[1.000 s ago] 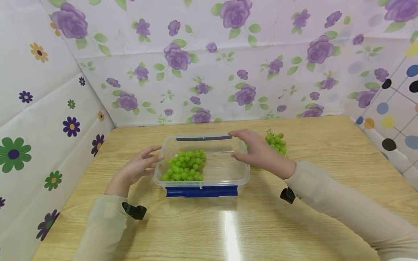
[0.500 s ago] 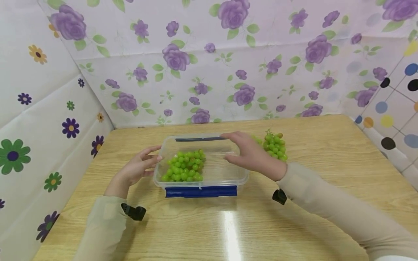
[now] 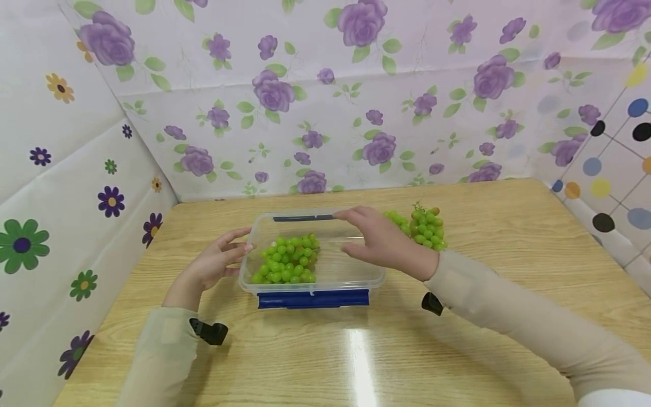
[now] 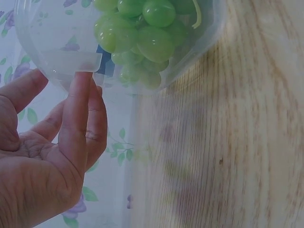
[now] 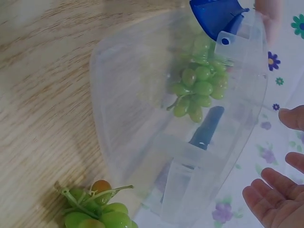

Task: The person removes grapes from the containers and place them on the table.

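A clear plastic food container (image 3: 351, 274) with blue latches stands without a lid in the middle of the table. A bunch of green grapes (image 3: 290, 260) lies in its left half. The fingers of my left hand (image 3: 216, 260) touch the container's left end; the left wrist view has the fingertips of that hand (image 4: 71, 137) at a tab below the rim. Over the right part of the container hovers my right hand (image 3: 383, 240), thumb and fingers spread apart with nothing between them. In the right wrist view, the right hand's fingers (image 5: 266, 197) are clear of the wall.
More green grapes (image 3: 428, 229) lie on the wooden table (image 3: 488, 220), behind and right of the container, partly hidden by the right hand. A flowered cloth (image 3: 325, 113) covers the back wall. A blue latch (image 3: 312, 298) hangs at the container's front.
My right hand has moved left over the container, bringing more of the grapes on the table into sight. The left hand, the container and the grapes inside it look unmoved.
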A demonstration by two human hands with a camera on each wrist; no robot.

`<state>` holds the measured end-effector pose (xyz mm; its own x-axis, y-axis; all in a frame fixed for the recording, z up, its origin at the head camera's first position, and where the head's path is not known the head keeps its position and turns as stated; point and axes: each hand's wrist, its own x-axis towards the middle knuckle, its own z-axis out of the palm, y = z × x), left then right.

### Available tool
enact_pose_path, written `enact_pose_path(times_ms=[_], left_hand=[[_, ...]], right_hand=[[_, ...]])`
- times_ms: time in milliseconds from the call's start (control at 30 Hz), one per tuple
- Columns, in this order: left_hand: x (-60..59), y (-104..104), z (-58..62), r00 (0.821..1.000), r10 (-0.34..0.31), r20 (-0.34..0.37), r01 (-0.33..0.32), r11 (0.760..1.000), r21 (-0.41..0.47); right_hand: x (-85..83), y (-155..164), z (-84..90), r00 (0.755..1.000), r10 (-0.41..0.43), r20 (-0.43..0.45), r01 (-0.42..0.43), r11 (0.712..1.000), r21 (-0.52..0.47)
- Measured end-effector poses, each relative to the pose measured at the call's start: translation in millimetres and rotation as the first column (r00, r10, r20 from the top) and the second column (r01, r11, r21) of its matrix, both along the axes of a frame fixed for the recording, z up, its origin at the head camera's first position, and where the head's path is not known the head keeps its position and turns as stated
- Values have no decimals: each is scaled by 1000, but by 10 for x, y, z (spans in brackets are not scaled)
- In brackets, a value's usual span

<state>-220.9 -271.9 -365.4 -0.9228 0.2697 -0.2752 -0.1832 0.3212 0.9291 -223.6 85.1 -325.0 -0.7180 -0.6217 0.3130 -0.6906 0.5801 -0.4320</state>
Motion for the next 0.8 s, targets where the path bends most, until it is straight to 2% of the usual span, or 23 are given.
enact_pose_path(times_ms=[333,800], left_hand=[[2,-6,-12,1000,-11,9,12,1000,-11],[-15,-8,-14,1000,-12,16,12,1000,0]], right_hand=[[17,-43,24,999,25,-31,-23,997,71],[1,-120,190,997,71,-34,-66,990,128]])
